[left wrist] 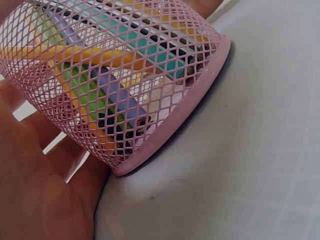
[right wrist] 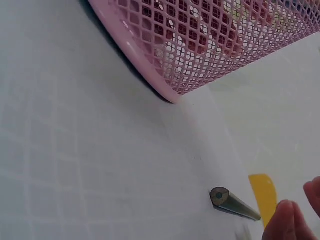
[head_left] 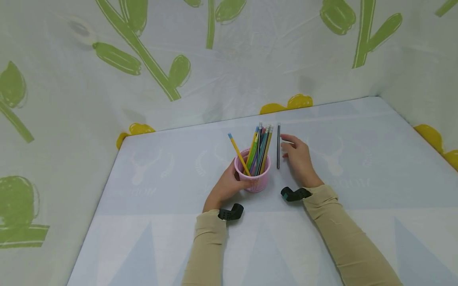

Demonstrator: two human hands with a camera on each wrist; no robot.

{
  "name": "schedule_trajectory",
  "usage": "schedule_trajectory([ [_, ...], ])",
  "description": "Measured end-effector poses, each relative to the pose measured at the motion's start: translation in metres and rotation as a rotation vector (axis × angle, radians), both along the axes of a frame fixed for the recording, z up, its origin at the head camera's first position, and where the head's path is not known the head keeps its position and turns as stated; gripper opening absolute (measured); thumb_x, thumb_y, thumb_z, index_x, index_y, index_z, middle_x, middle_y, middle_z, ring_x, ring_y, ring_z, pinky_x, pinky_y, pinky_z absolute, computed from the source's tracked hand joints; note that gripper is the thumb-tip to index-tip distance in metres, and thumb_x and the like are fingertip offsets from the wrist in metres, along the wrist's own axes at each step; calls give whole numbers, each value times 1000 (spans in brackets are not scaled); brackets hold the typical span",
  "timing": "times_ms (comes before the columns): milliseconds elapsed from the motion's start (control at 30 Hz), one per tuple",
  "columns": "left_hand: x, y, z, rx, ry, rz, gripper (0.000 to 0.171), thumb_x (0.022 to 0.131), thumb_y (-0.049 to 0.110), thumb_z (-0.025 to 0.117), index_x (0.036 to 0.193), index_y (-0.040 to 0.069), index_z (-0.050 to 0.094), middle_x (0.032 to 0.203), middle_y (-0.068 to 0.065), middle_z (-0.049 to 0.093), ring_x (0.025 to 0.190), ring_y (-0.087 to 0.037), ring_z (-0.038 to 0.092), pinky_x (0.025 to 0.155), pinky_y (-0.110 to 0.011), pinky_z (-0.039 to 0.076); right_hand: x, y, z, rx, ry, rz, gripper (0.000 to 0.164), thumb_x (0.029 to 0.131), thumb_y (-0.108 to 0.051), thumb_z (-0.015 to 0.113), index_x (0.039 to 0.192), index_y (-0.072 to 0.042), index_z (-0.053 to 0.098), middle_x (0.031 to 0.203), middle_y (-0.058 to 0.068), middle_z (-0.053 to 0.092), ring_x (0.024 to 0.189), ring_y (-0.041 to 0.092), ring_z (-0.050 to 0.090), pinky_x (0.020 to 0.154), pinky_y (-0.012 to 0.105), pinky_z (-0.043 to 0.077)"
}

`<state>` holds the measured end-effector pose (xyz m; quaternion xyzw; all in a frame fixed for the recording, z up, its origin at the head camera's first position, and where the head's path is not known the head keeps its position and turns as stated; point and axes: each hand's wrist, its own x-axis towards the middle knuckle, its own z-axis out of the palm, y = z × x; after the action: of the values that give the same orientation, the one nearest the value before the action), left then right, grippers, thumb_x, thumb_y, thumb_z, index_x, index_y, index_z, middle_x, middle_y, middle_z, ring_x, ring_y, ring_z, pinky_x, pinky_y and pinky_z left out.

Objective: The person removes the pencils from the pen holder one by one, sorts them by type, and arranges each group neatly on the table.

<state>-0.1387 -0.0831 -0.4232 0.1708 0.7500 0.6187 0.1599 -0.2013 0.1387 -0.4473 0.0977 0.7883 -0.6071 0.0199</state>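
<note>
A pink mesh pencil cup (head_left: pixel 258 183) stands upright on the table, filled with several pencils (head_left: pixel 262 147) in yellow, green, purple, teal and black. My left hand (head_left: pixel 229 184) grips the cup, its thumb across the near side and its fingers around the left side. In the left wrist view the palm is close against the mesh cup (left wrist: pixel 165 120). A single dark pencil (head_left: pixel 278 147) lies on the table just right of the cup. Beside it is my right hand (head_left: pixel 299 161), its fingers loosely bent and holding nothing. The right wrist view shows fingertips (right wrist: pixel 286 222) apart from the dark pencil (right wrist: pixel 231 202).
The table (head_left: pixel 171 186) has a pale cloth with faint deer prints and blue triangles. Behind it and at the sides hangs a whitish curtain (head_left: pixel 264 67) with green plant and yellow shapes. Each wrist wears a black camera band (head_left: pixel 230 212).
</note>
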Motion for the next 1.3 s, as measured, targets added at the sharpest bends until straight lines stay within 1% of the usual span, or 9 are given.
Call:
schedule_trajectory([
  [133,0,0,0,0,-6,3,82,72,15,74,136,36,26,132,7,41,116,-13,42,96,-33,34,1,3,1,-142,93,68,35,93,-29,45,125,-14,49,116,1,52,93,19,55,78,32,47],
  [233,0,0,0,-3,-18,12,82,72,17,74,136,36,26,132,8,41,116,-12,42,96,-32,34,3,5,4,-253,134,179,40,92,-32,47,125,-10,48,115,6,54,102,19,55,82,35,47],
  [333,0,0,0,-2,-23,18,82,71,18,75,135,36,27,131,8,41,116,-13,42,96,-33,34,4,4,6,-309,132,290,45,90,-37,50,125,-9,48,116,10,54,103,22,55,83,34,46],
  [500,0,-1,0,4,-22,21,81,71,18,74,135,36,27,132,10,41,116,-12,41,97,-34,33,6,-2,9,-293,104,396,51,88,-41,50,126,-7,46,120,10,51,104,21,53,84,33,46],
  [633,0,-1,-1,7,-4,10,81,72,17,74,136,33,26,132,8,40,117,-13,41,98,-34,33,8,-5,10,-276,91,427,52,89,-40,49,127,-6,44,123,9,49,106,21,51,86,33,45],
  [833,0,-1,0,9,-3,2,81,73,15,73,138,29,25,133,3,39,118,-16,40,98,-36,32,10,-5,11,-259,62,473,55,88,-45,47,131,-10,43,127,6,47,113,21,46,91,35,41],
  [1000,1,0,1,6,-12,6,82,72,16,73,137,31,26,133,4,39,118,-16,40,98,-37,32,16,-5,20,-334,73,531,58,93,-45,34,136,-6,34,134,11,41,121,24,40,98,41,33],
  [1133,1,-1,1,2,-22,15,82,72,17,74,136,33,27,132,6,40,117,-14,40,98,-36,32,22,-6,30,-370,93,627,56,97,-41,24,139,-4,26,140,13,33,127,26,31,102,45,25],
  [1300,1,0,1,13,-11,15,81,72,18,74,136,35,27,132,7,41,116,-13,41,98,-34,33,20,-6,26,-353,66,724,54,96,-37,29,141,-7,22,144,7,26,132,20,21,105,44,16],
])
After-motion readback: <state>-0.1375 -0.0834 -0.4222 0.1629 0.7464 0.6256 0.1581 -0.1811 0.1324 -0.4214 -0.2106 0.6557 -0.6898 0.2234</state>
